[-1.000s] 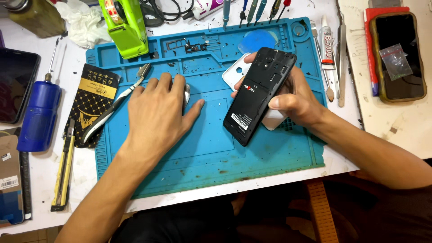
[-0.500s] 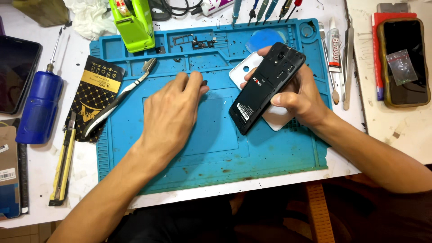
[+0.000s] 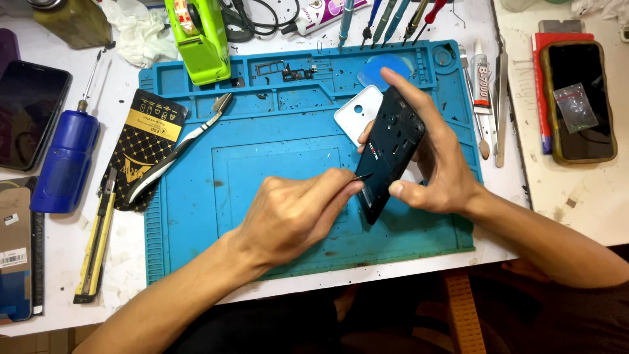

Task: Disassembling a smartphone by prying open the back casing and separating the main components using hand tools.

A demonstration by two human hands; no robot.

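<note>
Phone [image 3: 390,154] is gripped by right hand [image 3: 439,170]; pick [image 3: 362,177], pinched in left hand [image 3: 295,213], should be kept shallow along the edge.

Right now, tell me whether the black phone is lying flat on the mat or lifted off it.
Lifted. The right hand holds the black phone tilted above the blue mat, while the left hand puts a thin tool to its edge.
</note>
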